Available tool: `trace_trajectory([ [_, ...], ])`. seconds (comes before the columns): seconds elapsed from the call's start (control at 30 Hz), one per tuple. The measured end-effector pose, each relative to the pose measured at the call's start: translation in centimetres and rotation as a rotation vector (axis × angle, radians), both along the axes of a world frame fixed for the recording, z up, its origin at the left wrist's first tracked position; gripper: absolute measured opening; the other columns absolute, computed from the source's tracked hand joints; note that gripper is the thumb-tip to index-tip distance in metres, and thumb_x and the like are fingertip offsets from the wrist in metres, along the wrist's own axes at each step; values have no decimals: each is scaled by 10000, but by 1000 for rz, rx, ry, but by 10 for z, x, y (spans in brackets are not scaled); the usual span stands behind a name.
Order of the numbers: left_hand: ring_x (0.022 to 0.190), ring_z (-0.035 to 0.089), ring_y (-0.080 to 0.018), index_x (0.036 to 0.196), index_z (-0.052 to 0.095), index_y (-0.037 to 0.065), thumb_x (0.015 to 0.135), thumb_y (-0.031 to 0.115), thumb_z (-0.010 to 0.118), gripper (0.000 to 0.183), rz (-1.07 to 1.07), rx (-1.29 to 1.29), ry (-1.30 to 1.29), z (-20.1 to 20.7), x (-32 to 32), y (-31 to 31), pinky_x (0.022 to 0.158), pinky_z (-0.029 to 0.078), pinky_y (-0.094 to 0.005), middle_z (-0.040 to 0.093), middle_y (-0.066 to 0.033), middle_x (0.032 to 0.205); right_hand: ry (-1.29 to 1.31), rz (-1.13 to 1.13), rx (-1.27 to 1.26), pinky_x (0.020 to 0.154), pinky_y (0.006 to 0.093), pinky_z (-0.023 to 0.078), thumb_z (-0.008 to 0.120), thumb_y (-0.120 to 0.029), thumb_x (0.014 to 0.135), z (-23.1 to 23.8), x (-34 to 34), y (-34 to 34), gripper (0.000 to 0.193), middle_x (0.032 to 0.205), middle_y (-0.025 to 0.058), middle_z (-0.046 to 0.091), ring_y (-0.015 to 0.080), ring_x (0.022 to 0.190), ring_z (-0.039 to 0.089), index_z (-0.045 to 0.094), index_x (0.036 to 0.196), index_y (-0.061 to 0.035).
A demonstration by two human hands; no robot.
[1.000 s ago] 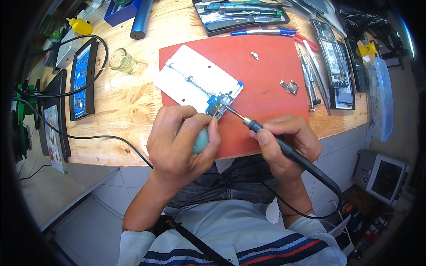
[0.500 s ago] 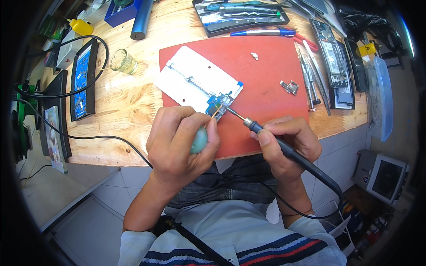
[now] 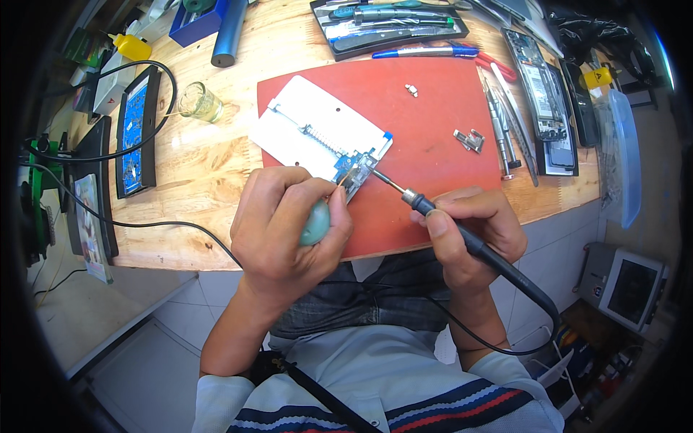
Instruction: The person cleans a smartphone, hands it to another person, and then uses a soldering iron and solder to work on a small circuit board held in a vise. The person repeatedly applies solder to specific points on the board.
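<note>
My left hand [image 3: 278,231] is closed around a round teal dispenser [image 3: 315,224]. From its fingertips a thin copper-coloured strand [image 3: 344,176] reaches to a small blue circuit board [image 3: 348,164]. My right hand [image 3: 480,234] grips a soldering iron [image 3: 473,242] like a pen, its tip pointing left at the metal part at the board's right edge. Whether tip and metal touch, I cannot tell. The board sits clamped at the near right end of a white holder [image 3: 299,108] with a spring rod. Underneath lies a red mat [image 3: 426,151].
Small metal parts [image 3: 470,141] lie on the mat's right side. Beyond are screwdrivers [image 3: 499,130], an opened phone [image 3: 538,90], and a tool tray [image 3: 390,29]. A small glass [image 3: 200,102] of yellowish liquid stands left of the mat. A black cable [image 3: 166,224] crosses the table's left.
The soldering iron has drawn back slightly to the right, and its tip is now at the metal part. My left hand has shifted a little left with the teal dispenser.
</note>
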State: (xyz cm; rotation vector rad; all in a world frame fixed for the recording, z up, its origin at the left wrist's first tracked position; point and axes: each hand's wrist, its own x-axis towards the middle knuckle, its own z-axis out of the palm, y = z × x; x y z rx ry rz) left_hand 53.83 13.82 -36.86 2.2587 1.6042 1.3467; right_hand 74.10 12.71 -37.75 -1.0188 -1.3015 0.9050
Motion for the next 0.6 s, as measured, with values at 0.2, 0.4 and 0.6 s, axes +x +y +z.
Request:
trace_trajectory([
  [0.2, 678, 595, -245, 858, 694, 43, 694, -25, 808, 211, -10, 13, 9, -2, 0, 1, 580, 470, -343, 604, -88, 811, -29, 2, 14, 638, 238, 549, 765, 55, 840, -1, -3, 1, 138, 836, 127, 730, 121, 728, 695, 673, 941, 41],
  [0.4, 673, 590, -238, 856, 689, 44, 692, -26, 809, 215, -11, 14, 15, -2, 1, 2, 571, 465, -343, 603, -83, 805, -60, 10, 28, 621, 242, 555, 780, 37, 832, -1, -4, 4, 140, 818, 129, 741, 122, 704, 706, 679, 929, 32],
  [0.6, 679, 595, -238, 851, 690, 45, 684, -32, 809, 219, -19, 13, 12, -2, 2, 2, 575, 469, -340, 610, -83, 805, -88, -3, 36, 611, 235, 550, 782, 25, 831, -2, -5, 5, 137, 797, 124, 740, 117, 687, 705, 678, 921, 30],
])
